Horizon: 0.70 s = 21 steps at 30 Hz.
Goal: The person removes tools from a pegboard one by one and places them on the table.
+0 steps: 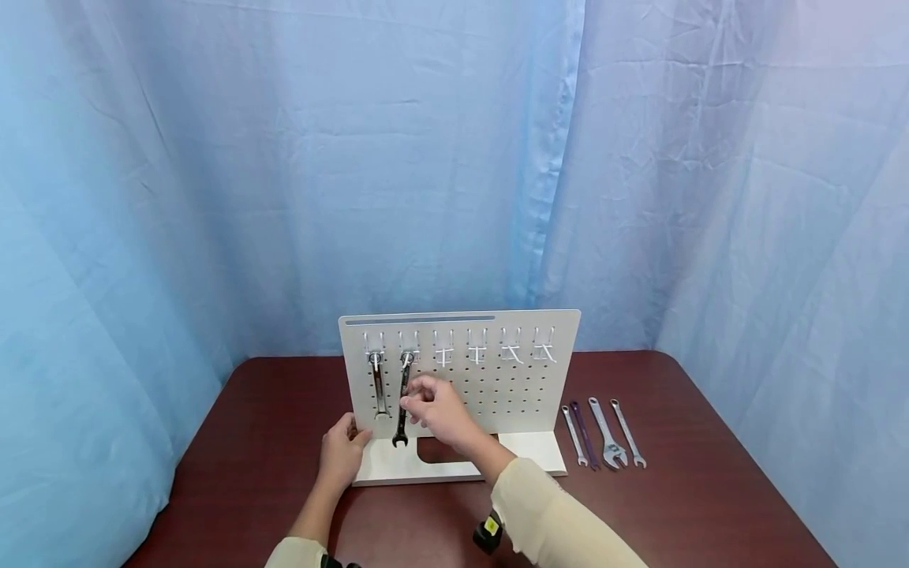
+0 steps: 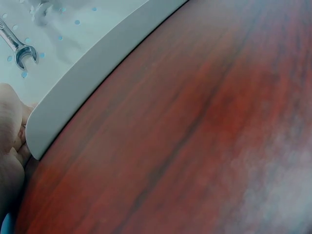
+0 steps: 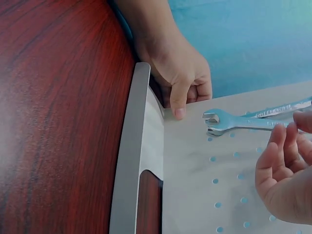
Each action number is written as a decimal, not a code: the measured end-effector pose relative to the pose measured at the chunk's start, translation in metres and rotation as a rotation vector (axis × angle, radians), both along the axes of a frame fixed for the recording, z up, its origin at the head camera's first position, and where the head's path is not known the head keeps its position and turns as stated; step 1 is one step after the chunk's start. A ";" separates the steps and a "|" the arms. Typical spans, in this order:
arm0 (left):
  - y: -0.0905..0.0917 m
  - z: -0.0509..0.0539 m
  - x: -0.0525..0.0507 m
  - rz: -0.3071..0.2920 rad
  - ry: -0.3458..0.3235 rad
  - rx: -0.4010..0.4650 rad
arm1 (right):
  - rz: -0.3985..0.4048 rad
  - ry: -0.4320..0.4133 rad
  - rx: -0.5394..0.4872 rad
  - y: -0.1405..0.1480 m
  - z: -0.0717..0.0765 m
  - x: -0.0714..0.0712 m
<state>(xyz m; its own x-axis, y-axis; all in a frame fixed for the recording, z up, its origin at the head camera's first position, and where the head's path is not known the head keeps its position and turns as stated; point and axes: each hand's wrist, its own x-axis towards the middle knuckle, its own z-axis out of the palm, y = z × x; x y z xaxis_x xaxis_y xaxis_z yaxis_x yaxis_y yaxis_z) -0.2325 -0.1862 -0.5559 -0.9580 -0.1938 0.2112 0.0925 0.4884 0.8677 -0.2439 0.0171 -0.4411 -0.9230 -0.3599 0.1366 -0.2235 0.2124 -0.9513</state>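
A white pegboard [image 1: 465, 394] stands upright on its base, with a row of metal hooks [image 1: 477, 351] near the top. My right hand [image 1: 440, 412] pinches the shank of a dark-looking combination wrench [image 1: 401, 426], its ring end at the second hook from the left and its open jaw down. In the right wrist view that wrench [image 3: 226, 122] looks silver. Another combination wrench [image 1: 379, 388] hangs from the leftmost hook. At the board's lower left edge, my left hand [image 1: 341, 451] grips it, thumb on the front face and fingers behind.
Right of the board on the dark red table [image 1: 682, 442] lie a small wrench [image 1: 574, 435], a purple wrench [image 1: 585, 435], an adjustable wrench [image 1: 606, 434] and a longer silver wrench [image 1: 628, 433]. Blue curtains [image 1: 398, 173] surround the table's back and sides.
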 end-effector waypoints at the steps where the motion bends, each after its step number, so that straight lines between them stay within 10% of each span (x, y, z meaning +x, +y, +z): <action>1: 0.000 0.000 0.000 -0.001 0.002 -0.002 | -0.009 0.011 0.004 0.001 -0.001 0.001; 10: 0.000 0.003 -0.001 -0.004 -0.001 0.000 | -0.093 0.108 0.060 0.006 -0.002 0.010; 21: 0.000 0.002 0.000 -0.012 -0.016 0.007 | -0.023 -0.006 -0.035 0.009 0.003 0.031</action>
<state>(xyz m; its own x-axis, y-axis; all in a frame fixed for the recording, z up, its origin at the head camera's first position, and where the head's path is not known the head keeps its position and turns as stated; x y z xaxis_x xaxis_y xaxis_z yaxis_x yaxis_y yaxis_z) -0.2327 -0.1862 -0.5540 -0.9634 -0.1841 0.1949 0.0847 0.4808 0.8727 -0.2133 0.0258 -0.4382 -0.9316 -0.3338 0.1435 -0.2137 0.1840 -0.9594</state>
